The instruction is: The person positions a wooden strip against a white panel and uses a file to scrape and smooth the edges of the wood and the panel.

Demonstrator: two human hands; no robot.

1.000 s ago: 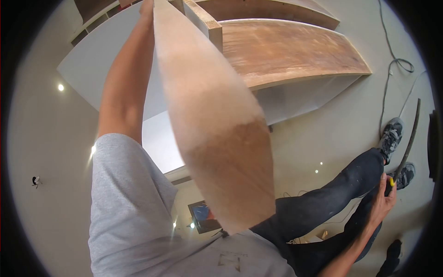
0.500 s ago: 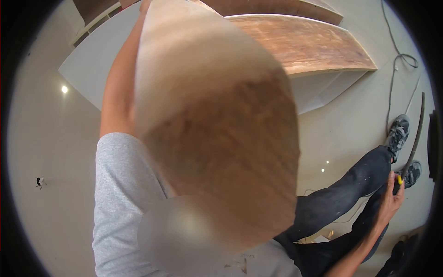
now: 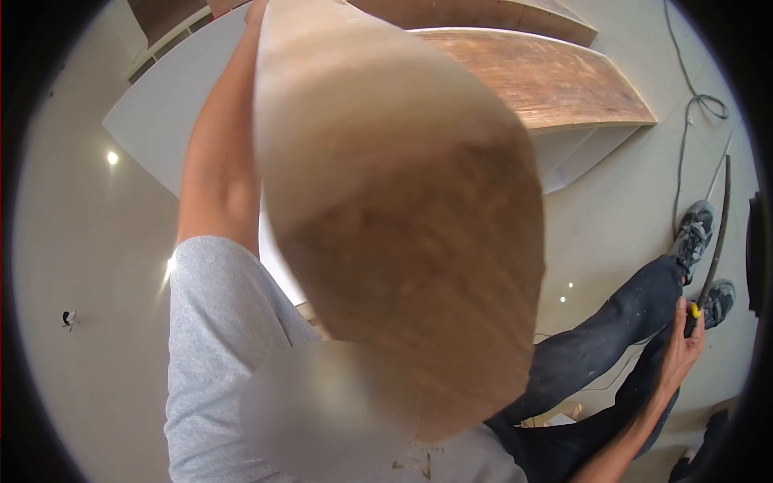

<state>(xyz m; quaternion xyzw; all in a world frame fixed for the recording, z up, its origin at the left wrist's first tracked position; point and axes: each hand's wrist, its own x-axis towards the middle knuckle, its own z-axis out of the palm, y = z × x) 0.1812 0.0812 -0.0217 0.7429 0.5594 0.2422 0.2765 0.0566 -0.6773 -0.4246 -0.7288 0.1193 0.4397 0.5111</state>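
A wooden panel (image 3: 411,241), pale at the top and brown below, fills the middle of the view, close to the camera and blurred. My left arm reaches up along its left side. At the top edge my left hand (image 3: 255,11) is on the panel's far end, its fingers mostly hidden or cut off. Low on the right, beside my dark-trousered legs, my right hand (image 3: 684,342) is closed round the lower end of a long, thin, slightly curved dark strip (image 3: 719,229). A small yellow part (image 3: 696,310) shows at the fingertips.
Behind the panel stands a curved piece with a brown wooden top (image 3: 555,76) and white sides. A grey cable (image 3: 684,153) loops over the pale floor (image 3: 88,241). My shoe (image 3: 696,229) is near the strip. Another dark-clothed leg (image 3: 708,447) shows bottom right.
The wooden panel has shifted a little to the right, and my left arm with it. The dark strip has tilted slightly left at its upper end.
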